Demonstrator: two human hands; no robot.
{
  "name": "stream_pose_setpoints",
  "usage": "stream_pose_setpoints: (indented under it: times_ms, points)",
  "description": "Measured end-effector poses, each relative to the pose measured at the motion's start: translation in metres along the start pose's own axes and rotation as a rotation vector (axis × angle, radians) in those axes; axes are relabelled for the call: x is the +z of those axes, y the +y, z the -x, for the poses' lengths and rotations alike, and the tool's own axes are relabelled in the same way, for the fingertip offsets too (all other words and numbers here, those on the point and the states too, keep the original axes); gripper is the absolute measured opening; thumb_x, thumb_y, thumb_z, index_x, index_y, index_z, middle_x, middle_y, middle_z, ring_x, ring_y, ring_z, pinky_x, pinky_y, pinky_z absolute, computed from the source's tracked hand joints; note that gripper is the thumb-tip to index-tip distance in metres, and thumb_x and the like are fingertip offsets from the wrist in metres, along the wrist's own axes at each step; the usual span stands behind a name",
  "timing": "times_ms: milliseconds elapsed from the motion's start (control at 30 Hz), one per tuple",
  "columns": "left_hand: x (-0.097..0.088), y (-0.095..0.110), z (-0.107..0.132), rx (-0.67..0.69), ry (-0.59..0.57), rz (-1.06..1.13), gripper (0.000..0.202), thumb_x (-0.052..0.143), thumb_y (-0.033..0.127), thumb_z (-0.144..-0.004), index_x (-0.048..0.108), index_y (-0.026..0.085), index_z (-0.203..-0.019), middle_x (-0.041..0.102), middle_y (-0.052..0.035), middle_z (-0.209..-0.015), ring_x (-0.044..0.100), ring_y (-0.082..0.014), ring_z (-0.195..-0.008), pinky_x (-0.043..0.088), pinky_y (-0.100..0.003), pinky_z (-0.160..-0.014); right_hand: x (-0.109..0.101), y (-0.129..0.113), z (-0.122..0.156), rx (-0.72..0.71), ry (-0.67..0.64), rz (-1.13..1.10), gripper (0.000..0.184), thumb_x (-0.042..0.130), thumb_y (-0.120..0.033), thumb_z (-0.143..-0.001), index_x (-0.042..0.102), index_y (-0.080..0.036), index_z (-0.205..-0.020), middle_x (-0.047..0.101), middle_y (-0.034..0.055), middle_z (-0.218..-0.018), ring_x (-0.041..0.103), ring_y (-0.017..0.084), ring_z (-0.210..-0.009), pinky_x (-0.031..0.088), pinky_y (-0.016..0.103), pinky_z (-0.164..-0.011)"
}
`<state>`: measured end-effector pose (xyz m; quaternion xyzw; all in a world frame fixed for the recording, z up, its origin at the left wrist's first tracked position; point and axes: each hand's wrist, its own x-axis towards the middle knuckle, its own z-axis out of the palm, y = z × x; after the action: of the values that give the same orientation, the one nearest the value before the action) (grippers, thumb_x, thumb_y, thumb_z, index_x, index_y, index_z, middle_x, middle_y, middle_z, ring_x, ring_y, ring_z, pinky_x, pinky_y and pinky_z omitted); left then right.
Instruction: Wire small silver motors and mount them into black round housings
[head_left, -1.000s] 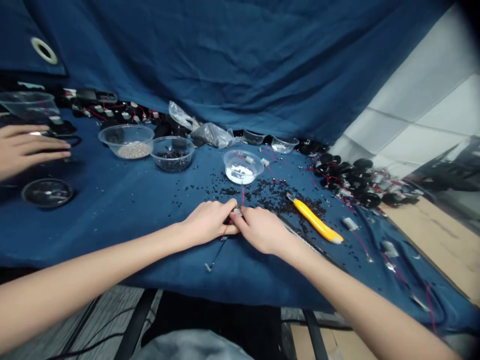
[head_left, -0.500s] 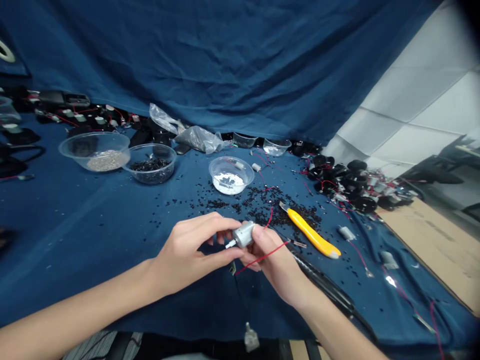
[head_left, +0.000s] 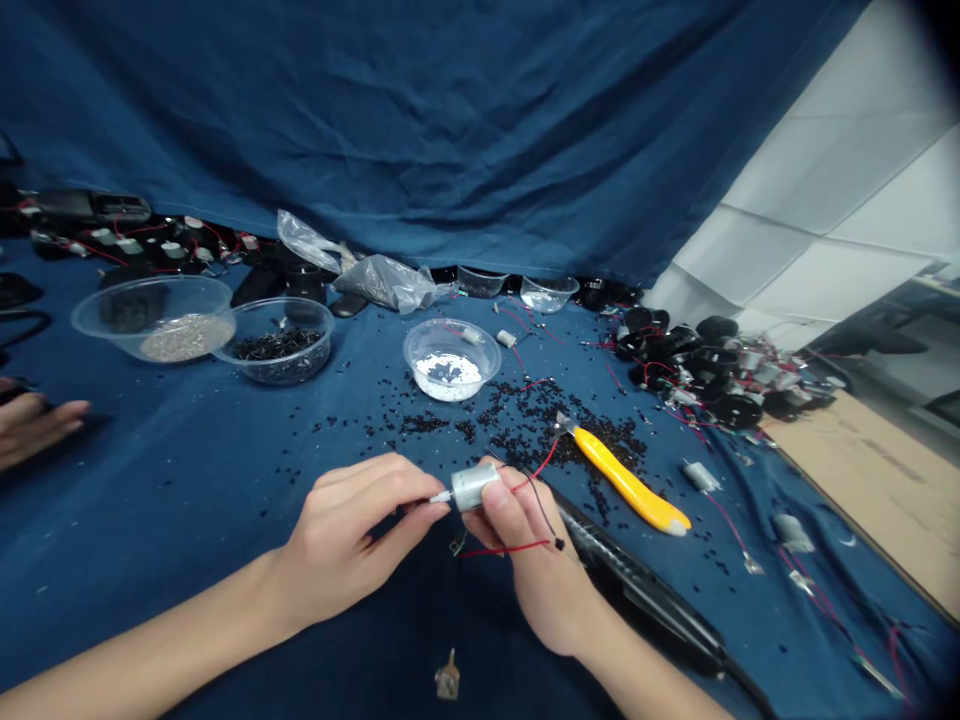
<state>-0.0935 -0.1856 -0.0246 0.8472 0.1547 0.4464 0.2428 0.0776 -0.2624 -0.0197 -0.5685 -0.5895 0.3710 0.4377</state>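
Note:
A small silver electric motor [head_left: 474, 487] lies sideways in my right hand [head_left: 529, 540], gripped between thumb and fingers. Red and dark wires trail from it across that hand. My left hand [head_left: 360, 525] pinches the white shaft tip [head_left: 441, 496] on the motor's left end between thumb and forefinger. Right of my hands rests a yellow utility knife [head_left: 630, 482] among many small black pieces [head_left: 517, 405]. Behind my right wrist lies a black cylindrical tool [head_left: 652, 590] with a cord. Another small metal part [head_left: 448, 680] sits near the bottom.
Clear bowls hold beige bits [head_left: 90, 315], black strips [head_left: 322, 330] and white pieces [head_left: 409, 350]. Motors with wires [head_left: 701, 476] lie at right, before a heap of black parts [head_left: 712, 370] and cardboard [head_left: 862, 480]. Another person's hand [head_left: 37, 430] is at far left.
My left hand has shifted from around the motor's body to its white shaft tip. The motor has turned more level. At far left a person's hand has come into view.

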Motion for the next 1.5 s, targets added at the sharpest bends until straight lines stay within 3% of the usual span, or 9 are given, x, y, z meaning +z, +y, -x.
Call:
stream_pose_setpoints:
  times_ms: [100, 167, 267, 367, 500, 700, 933, 1300, 1500]
  points:
    - [0.004, -0.007, 0.004, -0.021, -0.072, -0.085, 0.008, 0.057, 0.009, -0.091, 0.058, 0.017, -0.092, 0.063, 0.0002, -0.074, 0.057, -0.0107, -0.064, 0.047, -0.022, -0.061, -0.002, 0.002, -0.005, -0.059, -0.015, 0.266, 0.042, 0.020, -0.047, -0.102, 0.048, -0.022, -0.083, 0.059, 0.0023, -0.073, 0.059, 0.016, -0.065, 0.042, 0.026, -0.056]
    - [0.007, -0.010, 0.009, -0.064, -0.138, -0.199, 0.005, 0.053, 0.014, -0.094, 0.056, 0.017, -0.091, 0.063, -0.0007, -0.076, 0.058, -0.0131, -0.068, 0.048, -0.025, -0.064, -0.003, 0.002, -0.009, -0.081, -0.028, 0.484, 0.040, 0.026, -0.043, -0.101, 0.048, -0.021, -0.076, 0.057, 0.0026, -0.064, 0.058, 0.019, -0.057, 0.036, 0.028, -0.054]
    - [0.013, -0.012, 0.017, -0.130, -0.238, -0.370, 0.015, 0.050, 0.018, -0.094, 0.057, 0.013, -0.106, 0.067, -0.0084, -0.091, 0.061, -0.0228, -0.082, 0.050, -0.036, -0.074, 0.001, 0.003, -0.015, -0.063, -0.042, 0.799, 0.029, 0.036, -0.032, -0.098, 0.055, -0.017, -0.082, 0.063, 0.0073, -0.065, 0.061, 0.024, -0.055, 0.031, 0.030, -0.050]
    - [0.019, -0.011, 0.022, -0.151, -0.355, -0.527, 0.036, 0.051, 0.020, -0.091, 0.052, 0.007, -0.125, 0.065, -0.0155, -0.107, 0.060, -0.0321, -0.092, 0.048, -0.046, -0.077, 0.010, 0.006, -0.017, -0.032, -0.076, 1.023, 0.021, 0.044, -0.027, -0.096, 0.060, -0.012, -0.092, 0.068, 0.0118, -0.071, 0.067, 0.028, -0.058, 0.034, 0.030, -0.049]
    - [0.027, -0.012, 0.018, -0.144, -0.488, -0.665, 0.035, 0.052, 0.017, -0.089, 0.056, 0.007, -0.122, 0.065, -0.0131, -0.104, 0.058, -0.0309, -0.091, 0.048, -0.043, -0.074, 0.020, 0.007, -0.019, -0.018, -0.139, 1.186, 0.019, 0.047, -0.026, -0.095, 0.059, -0.012, -0.092, 0.069, 0.0123, -0.071, 0.069, 0.029, -0.060, 0.041, 0.030, -0.049]
    - [0.030, -0.016, 0.008, -0.112, -0.552, -0.787, 0.030, 0.055, 0.020, -0.088, 0.057, 0.009, -0.116, 0.063, -0.0104, -0.099, 0.057, -0.0287, -0.089, 0.045, -0.040, -0.072, 0.019, 0.003, -0.019, -0.005, -0.199, 1.300, 0.028, 0.043, -0.032, -0.100, 0.058, -0.009, -0.097, 0.068, 0.0115, -0.070, 0.071, 0.023, -0.064, 0.049, 0.027, -0.057]
    - [0.031, -0.017, 0.007, -0.091, -0.588, -0.850, 0.021, 0.054, 0.023, -0.089, 0.058, 0.013, -0.107, 0.063, -0.0089, -0.100, 0.057, -0.0265, -0.090, 0.045, -0.038, -0.073, 0.019, 0.002, -0.019, -0.015, -0.228, 1.348, 0.028, 0.050, -0.037, -0.100, 0.061, -0.011, -0.102, 0.065, 0.0025, -0.079, 0.065, 0.014, -0.065, 0.054, 0.030, -0.064]
    - [0.027, -0.014, 0.009, -0.137, -0.614, -0.839, 0.021, 0.055, 0.024, -0.087, 0.061, 0.010, -0.102, 0.064, -0.0103, -0.099, 0.060, -0.0256, -0.091, 0.050, -0.037, -0.075, 0.022, -0.005, -0.023, -0.037, -0.303, 1.351, 0.022, 0.055, -0.032, -0.098, 0.061, -0.012, -0.105, 0.065, 0.0023, -0.085, 0.064, 0.014, -0.068, 0.055, 0.029, -0.063]
    - [0.028, -0.015, 0.008, -0.205, -0.627, -0.856, 0.019, 0.059, 0.027, -0.090, 0.061, 0.013, -0.102, 0.065, -0.0064, -0.099, 0.062, -0.0206, -0.092, 0.053, -0.036, -0.078, 0.021, -0.005, -0.025, -0.112, -0.333, 1.347, 0.018, 0.057, -0.029, -0.098, 0.062, -0.012, -0.102, 0.064, 0.0019, -0.085, 0.063, 0.013, -0.068, 0.055, 0.028, -0.062]
